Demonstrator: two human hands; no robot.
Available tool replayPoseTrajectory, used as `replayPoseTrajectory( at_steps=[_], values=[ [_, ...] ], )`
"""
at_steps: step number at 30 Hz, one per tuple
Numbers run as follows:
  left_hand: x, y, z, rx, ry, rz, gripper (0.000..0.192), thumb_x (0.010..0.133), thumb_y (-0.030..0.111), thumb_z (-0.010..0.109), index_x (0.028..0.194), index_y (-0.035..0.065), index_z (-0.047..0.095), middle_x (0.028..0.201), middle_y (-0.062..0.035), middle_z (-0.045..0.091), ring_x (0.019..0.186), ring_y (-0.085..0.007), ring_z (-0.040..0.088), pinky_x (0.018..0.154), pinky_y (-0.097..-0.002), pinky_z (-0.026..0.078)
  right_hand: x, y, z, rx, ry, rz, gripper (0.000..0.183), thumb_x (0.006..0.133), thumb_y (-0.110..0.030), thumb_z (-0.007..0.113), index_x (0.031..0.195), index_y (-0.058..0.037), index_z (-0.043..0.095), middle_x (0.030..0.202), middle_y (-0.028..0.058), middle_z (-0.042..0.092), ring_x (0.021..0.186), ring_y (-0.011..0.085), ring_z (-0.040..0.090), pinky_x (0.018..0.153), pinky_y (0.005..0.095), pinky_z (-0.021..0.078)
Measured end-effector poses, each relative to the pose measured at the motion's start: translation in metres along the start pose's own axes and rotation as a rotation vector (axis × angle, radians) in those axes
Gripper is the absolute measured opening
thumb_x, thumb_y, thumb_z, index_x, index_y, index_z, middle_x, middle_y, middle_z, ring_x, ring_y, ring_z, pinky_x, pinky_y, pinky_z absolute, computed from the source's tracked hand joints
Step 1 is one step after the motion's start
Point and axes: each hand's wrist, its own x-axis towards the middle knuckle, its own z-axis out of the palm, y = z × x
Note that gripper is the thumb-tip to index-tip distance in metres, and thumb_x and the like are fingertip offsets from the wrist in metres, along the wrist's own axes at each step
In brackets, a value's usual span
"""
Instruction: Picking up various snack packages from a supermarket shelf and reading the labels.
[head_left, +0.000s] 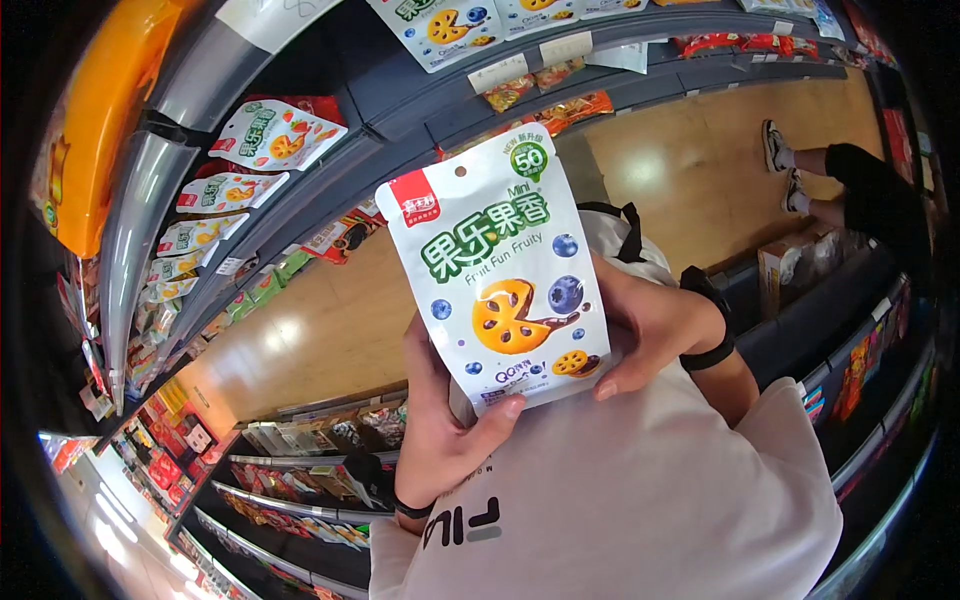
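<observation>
Both my hands hold a white snack pouch (517, 247) in front of my chest, its printed front turned up to me. It shows orange round cookies with dark filling and blueberries, a red corner logo and a small hang hole at the top. My left hand (450, 442) grips the lower left edge, its thumb lying over the bottom corner. My right hand (660, 315) holds the right edge near the bottom, with the thumb at the lower right corner. The fingers of both hands are mostly hidden behind the pouch. Dark bands circle both wrists.
Similar white pouches (281, 135) sit on a dark store shelf (397, 97) at the left and top. An orange package (112, 120) is at far left. More stocked shelves (300, 510) stand lower left. Another person's legs (814, 161) show at right on the tan floor (660, 165).
</observation>
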Motion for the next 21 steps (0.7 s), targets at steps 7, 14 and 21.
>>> replayPoseTrajectory(
  at_steps=[7, 14, 21],
  values=[
    [0.008, -0.001, -0.013, -0.005, -0.075, 0.008, 0.1, 0.069, -0.001, 0.074, 0.142, 0.0015, 0.005, 0.135, -0.0176, 0.033, 0.128, -0.026, 0.036, 0.103, -0.0393, 0.033, 0.004, -0.006, 0.007, 0.007, 0.043, 0.061, 0.114, 0.064, -0.012, 0.083, 0.144, 0.001, 0.002, 0.14, 0.0162, 0.034, 0.128, 0.022, 0.035, 0.106, 0.0356, 0.0296],
    [0.007, 0.002, -0.023, 0.06, -0.076, 0.076, 0.107, 0.068, -0.002, 0.076, 0.143, 0.0006, 0.0, 0.138, -0.0218, 0.031, 0.127, -0.0282, 0.038, 0.099, -0.039, 0.04, 0.013, -0.013, 0.015, -0.011, 0.078, 0.139, 0.114, 0.063, -0.012, 0.083, 0.144, 0.0013, 0.005, 0.138, 0.0155, 0.038, 0.127, 0.0205, 0.038, 0.106, 0.035, 0.0308],
    [-0.001, 0.004, -0.024, -0.018, 0.029, 0.056, 0.105, 0.067, 0.014, 0.082, 0.142, 0.0016, 0.009, 0.137, -0.0147, 0.034, 0.127, -0.0238, 0.038, 0.103, -0.0384, 0.036, 0.023, -0.016, 0.017, -0.068, 0.046, 0.131, 0.112, 0.063, -0.012, 0.083, 0.144, 0.0002, 0.007, 0.139, 0.0144, 0.036, 0.129, 0.0205, 0.035, 0.107, 0.0352, 0.0284]
  ],
)
